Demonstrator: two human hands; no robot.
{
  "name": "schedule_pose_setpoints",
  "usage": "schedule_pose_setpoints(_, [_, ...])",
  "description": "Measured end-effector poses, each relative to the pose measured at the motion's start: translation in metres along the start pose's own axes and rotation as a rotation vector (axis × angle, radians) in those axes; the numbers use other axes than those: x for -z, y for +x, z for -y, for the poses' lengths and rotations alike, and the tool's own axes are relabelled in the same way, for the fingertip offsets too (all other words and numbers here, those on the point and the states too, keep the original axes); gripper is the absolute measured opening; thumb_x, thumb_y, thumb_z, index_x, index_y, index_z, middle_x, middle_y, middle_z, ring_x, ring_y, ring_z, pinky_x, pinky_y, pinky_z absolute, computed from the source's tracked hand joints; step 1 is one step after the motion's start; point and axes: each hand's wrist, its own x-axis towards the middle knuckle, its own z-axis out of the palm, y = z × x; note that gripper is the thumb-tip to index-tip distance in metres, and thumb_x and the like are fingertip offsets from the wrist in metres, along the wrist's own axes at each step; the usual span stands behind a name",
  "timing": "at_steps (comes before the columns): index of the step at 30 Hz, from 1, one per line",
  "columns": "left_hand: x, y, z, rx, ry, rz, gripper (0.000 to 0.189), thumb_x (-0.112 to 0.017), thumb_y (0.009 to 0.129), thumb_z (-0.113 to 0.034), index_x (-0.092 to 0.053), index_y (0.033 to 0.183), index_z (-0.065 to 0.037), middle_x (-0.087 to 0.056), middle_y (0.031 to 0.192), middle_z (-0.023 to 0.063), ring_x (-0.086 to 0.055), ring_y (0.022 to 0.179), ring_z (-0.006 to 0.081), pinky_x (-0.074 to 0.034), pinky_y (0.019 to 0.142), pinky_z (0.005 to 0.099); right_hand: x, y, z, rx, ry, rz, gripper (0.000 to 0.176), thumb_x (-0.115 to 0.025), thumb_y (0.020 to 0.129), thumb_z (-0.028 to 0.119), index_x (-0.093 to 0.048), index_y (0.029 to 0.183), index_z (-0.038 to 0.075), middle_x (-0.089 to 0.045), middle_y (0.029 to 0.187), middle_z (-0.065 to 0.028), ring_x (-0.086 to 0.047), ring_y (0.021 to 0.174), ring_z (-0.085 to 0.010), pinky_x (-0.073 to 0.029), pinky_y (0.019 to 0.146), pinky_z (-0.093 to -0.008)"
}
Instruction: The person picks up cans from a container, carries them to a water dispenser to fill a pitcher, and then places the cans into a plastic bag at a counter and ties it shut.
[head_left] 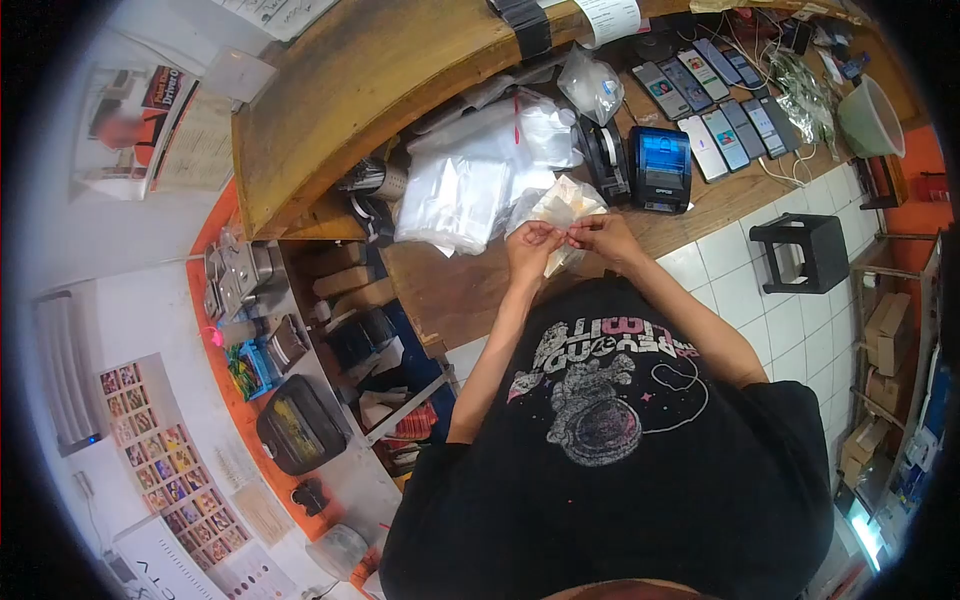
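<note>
Both of my hands meet over the edge of the wooden counter [430, 290], fingertips pinched close together. My left hand [534, 245] and my right hand [604, 238] are at a crinkled, pale plastic bag [567, 203] with light brown paper-like pieces showing in it. What exactly sits between the fingertips is too small to make out. Beside the bag lies a large stack of clear plastic bags [460, 185]. A blue and black printer [661, 170] stands to the right of the hands, next to a black tape dispenser [603, 160].
Several phones [722, 138] lie in rows on the counter's right part, near cables and a white bucket [870, 118]. A raised wooden ledge [370, 90] curves behind. A black stool [800, 252] stands on the tiled floor at right.
</note>
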Motion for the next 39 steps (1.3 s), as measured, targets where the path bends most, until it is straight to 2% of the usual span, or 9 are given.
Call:
schedule_pose_setpoints(2, [0.0, 0.002, 0.001, -0.025, -0.011, -0.007, 0.012, -0.068, 0.086, 0.008, -0.059, 0.093, 0.004, -0.069, 0.091, 0.014, -0.07, 0.081, 0.0201, -0.06, 0.075, 0.0288, -0.002, -0.002, 0.002, -0.012, -0.003, -0.03, 0.014, -0.07, 0.086, -0.005, -0.065, 0.098, -0.011, -0.069, 0.088, -0.0143, -0.067, 0.074, -0.0183, -0.057, 0.071, -0.028])
schedule_pose_setpoints(8, [0.005, 0.003, -0.008, 0.031, 0.05, 0.06, 0.011, -0.068, 0.087, 0.005, -0.06, 0.094, 0.004, -0.07, 0.092, 0.0148, -0.071, 0.083, 0.0203, -0.059, 0.075, 0.028, -0.01, 0.004, 0.002, 0.023, -0.006, -0.053, 0.017, -0.07, 0.087, -0.002, -0.065, 0.102, -0.01, -0.069, 0.091, -0.0127, -0.067, 0.079, -0.0181, -0.057, 0.074, -0.0276])
schedule_pose_setpoints(13, [0.004, 0.006, 0.001, -0.028, -0.001, -0.024, 0.015, -0.07, 0.087, 0.004, -0.063, 0.101, 0.006, -0.07, 0.093, 0.0136, -0.07, 0.084, 0.0189, -0.059, 0.076, 0.0274, -0.003, 0.009, -0.006, 0.009, 0.047, -0.004, 0.02, -0.07, 0.088, -0.001, -0.065, 0.105, -0.011, -0.069, 0.093, -0.0138, -0.067, 0.079, -0.0177, -0.057, 0.074, -0.0275])
schedule_pose_setpoints(17, [0.003, 0.006, 0.003, -0.012, -0.018, -0.038, 0.015, -0.071, 0.087, 0.003, -0.064, 0.1, 0.006, -0.07, 0.094, 0.0134, -0.07, 0.084, 0.0179, -0.059, 0.076, 0.0273, -0.001, 0.005, -0.004, -0.008, 0.054, 0.007, 0.021, -0.069, 0.088, -0.001, -0.065, 0.106, -0.01, -0.069, 0.093, -0.0142, -0.067, 0.08, -0.0178, -0.057, 0.074, -0.0277])
schedule_pose_setpoints(22, [0.005, 0.008, 0.004, -0.03, 0.08, 0.06, 0.015, -0.072, 0.087, 0.001, -0.065, 0.099, 0.006, -0.07, 0.094, 0.0129, -0.069, 0.083, 0.0173, -0.059, 0.077, 0.027, -0.009, 0.003, 0.004, -0.009, 0.057, -0.056, 0.022, -0.07, 0.088, 0.0, -0.064, 0.107, -0.01, -0.069, 0.094, -0.0138, -0.067, 0.079, -0.0178, -0.056, 0.074, -0.0274])
schedule_pose_setpoints(25, [0.003, 0.008, 0.002, -0.045, -0.015, -0.007, 0.016, -0.072, 0.087, 0.001, -0.065, 0.099, 0.006, -0.07, 0.093, 0.0128, -0.069, 0.083, 0.0175, -0.059, 0.077, 0.0274, -0.008, 0.001, 0.004, -0.022, 0.051, -0.05, 0.021, -0.069, 0.088, -0.001, -0.064, 0.107, -0.01, -0.069, 0.094, -0.0137, -0.066, 0.078, -0.0178, -0.056, 0.074, -0.0272])
schedule_pose_setpoints(31, [0.0, 0.006, 0.003, -0.075, -0.011, -0.037, 0.016, -0.072, 0.086, 0.001, -0.064, 0.099, 0.007, -0.07, 0.093, 0.0126, -0.069, 0.083, 0.0173, -0.059, 0.077, 0.0281, -0.007, 0.002, 0.003, -0.027, 0.073, -0.027, 0.02, -0.068, 0.088, -0.001, -0.064, 0.106, -0.01, -0.068, 0.093, -0.0134, -0.066, 0.079, -0.0181, -0.055, 0.074, -0.0273])
schedule_pose_setpoints(39, [-0.005, -0.001, -0.003, -0.057, 0.05, 0.02, 0.014, -0.069, 0.088, 0.003, -0.063, 0.101, 0.006, -0.069, 0.097, 0.0141, -0.069, 0.085, 0.0193, -0.059, 0.08, 0.0286, -0.009, 0.001, 0.004, 0.009, 0.089, -0.049, 0.019, -0.07, 0.087, -0.001, -0.065, 0.104, -0.009, -0.069, 0.092, -0.0128, -0.066, 0.079, -0.0175, -0.056, 0.075, -0.0275])
